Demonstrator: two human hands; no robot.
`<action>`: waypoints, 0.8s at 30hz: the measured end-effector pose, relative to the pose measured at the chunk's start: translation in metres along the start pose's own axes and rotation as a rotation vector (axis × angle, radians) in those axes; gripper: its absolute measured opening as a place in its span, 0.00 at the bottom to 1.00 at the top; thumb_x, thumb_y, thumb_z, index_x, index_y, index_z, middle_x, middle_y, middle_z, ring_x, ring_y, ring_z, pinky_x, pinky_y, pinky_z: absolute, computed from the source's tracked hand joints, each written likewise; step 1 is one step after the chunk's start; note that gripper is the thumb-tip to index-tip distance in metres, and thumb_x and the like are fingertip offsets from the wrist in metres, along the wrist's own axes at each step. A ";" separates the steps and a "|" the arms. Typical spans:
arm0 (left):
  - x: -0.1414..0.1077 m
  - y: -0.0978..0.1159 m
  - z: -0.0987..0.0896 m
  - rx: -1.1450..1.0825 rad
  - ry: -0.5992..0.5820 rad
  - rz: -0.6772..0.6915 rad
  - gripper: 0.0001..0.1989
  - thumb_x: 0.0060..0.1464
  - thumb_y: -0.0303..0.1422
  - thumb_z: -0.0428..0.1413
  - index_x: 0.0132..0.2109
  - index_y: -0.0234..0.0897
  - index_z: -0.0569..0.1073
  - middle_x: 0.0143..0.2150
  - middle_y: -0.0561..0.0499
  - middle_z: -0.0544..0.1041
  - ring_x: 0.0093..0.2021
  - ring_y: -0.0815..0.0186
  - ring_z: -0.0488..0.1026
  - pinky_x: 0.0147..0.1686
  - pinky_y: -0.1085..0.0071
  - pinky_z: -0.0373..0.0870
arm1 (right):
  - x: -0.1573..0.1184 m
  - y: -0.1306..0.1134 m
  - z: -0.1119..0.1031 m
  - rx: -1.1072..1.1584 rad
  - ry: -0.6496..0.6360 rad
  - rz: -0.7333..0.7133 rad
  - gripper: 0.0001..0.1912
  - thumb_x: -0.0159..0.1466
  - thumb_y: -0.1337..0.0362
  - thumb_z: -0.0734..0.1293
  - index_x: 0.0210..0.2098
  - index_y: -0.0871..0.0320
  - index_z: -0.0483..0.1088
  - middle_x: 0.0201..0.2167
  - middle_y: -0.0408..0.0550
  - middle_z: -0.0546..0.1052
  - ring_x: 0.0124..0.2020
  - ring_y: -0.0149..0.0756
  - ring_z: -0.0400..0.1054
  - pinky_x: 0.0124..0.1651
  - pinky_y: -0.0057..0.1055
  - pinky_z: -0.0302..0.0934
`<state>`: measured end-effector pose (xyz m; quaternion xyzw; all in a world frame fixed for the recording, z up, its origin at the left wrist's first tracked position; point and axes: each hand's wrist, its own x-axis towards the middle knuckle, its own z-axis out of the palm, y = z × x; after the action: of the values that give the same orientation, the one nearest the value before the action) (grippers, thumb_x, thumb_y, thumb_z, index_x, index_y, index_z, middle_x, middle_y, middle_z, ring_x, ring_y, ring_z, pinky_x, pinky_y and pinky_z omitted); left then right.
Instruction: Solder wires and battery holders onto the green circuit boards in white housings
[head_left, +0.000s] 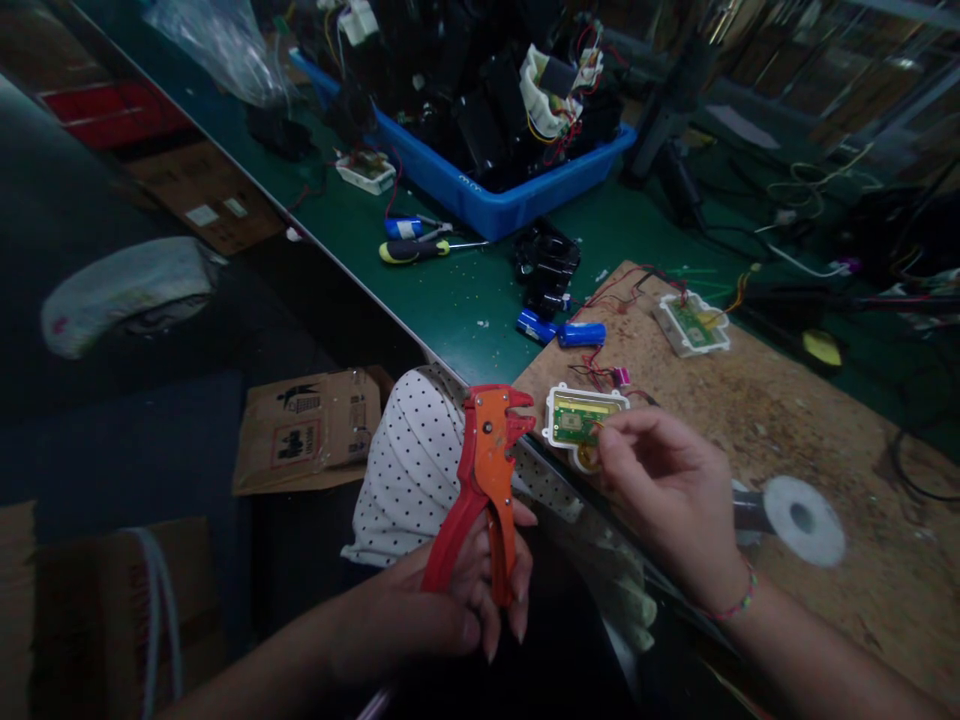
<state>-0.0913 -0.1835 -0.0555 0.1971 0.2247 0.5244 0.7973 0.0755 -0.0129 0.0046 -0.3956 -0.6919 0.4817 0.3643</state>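
Observation:
My left hand (480,580) is wrapped around the handles of a red and orange wire stripper (487,470), its jaws pointing up and to the right. Just right of those jaws, a white plastic housing (550,425) with a green circuit board (574,422) lies at the edge of a brown board. My right hand (667,490) is at the housing's right side, thumb and forefinger pinched on what looks like a thin wire. Most of that wire is hidden by the fingers. Red and black wires with a pink connector (621,377) lie behind the housing.
Blue battery cells (581,334), a second white housing (694,325) and a solder spool (804,520) lie around the brown work board (847,450). Farther back are a screwdriver (412,250) and a blue tray (510,208) of black parts. Cardboard boxes (311,430) stand at lower left.

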 end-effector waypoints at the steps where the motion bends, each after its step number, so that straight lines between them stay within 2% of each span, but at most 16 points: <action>1: 0.000 0.001 0.002 -0.007 0.000 0.001 0.36 0.48 0.29 0.65 0.64 0.43 0.64 0.48 0.46 0.73 0.44 0.61 0.76 0.35 0.72 0.73 | -0.001 0.000 0.000 -0.004 -0.001 -0.002 0.04 0.62 0.64 0.71 0.32 0.58 0.75 0.22 0.41 0.74 0.20 0.24 0.65 0.22 0.19 0.61; 5: 0.002 0.002 0.004 -0.021 0.009 0.014 0.35 0.46 0.29 0.65 0.61 0.42 0.65 0.47 0.46 0.73 0.43 0.61 0.76 0.34 0.73 0.73 | -0.002 0.000 0.000 0.005 -0.006 0.019 0.03 0.62 0.64 0.71 0.32 0.58 0.74 0.21 0.40 0.73 0.18 0.24 0.62 0.20 0.19 0.58; 8: 0.002 0.003 0.003 -0.014 -0.010 0.006 0.33 0.48 0.28 0.64 0.61 0.43 0.65 0.47 0.47 0.73 0.43 0.62 0.76 0.35 0.74 0.73 | -0.001 0.001 0.001 -0.025 -0.003 -0.004 0.03 0.62 0.65 0.71 0.32 0.58 0.74 0.22 0.40 0.73 0.20 0.24 0.63 0.22 0.20 0.59; 12: 0.003 0.005 0.004 -0.015 -0.040 -0.004 0.35 0.49 0.28 0.63 0.63 0.45 0.63 0.48 0.48 0.73 0.44 0.63 0.77 0.35 0.75 0.73 | 0.000 0.002 0.000 -0.062 -0.009 -0.028 0.02 0.62 0.65 0.71 0.33 0.57 0.75 0.22 0.40 0.72 0.21 0.24 0.63 0.23 0.20 0.59; 19: 0.006 0.008 0.011 -0.045 -0.023 -0.058 0.38 0.47 0.29 0.67 0.64 0.40 0.64 0.45 0.47 0.74 0.41 0.65 0.77 0.32 0.78 0.73 | -0.004 0.004 -0.003 -0.115 -0.053 -0.022 0.04 0.66 0.62 0.70 0.36 0.56 0.76 0.26 0.41 0.75 0.25 0.24 0.66 0.27 0.21 0.60; 24: 0.008 0.008 0.013 -0.077 -0.040 -0.055 0.33 0.53 0.35 0.65 0.64 0.38 0.65 0.42 0.46 0.77 0.32 0.69 0.76 0.24 0.82 0.70 | -0.006 0.006 -0.004 -0.134 -0.080 -0.038 0.03 0.67 0.62 0.70 0.38 0.55 0.76 0.26 0.40 0.74 0.24 0.24 0.66 0.27 0.22 0.60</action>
<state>-0.0872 -0.1743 -0.0415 0.1703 0.1936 0.5063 0.8229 0.0825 -0.0150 -0.0006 -0.3863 -0.7440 0.4427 0.3183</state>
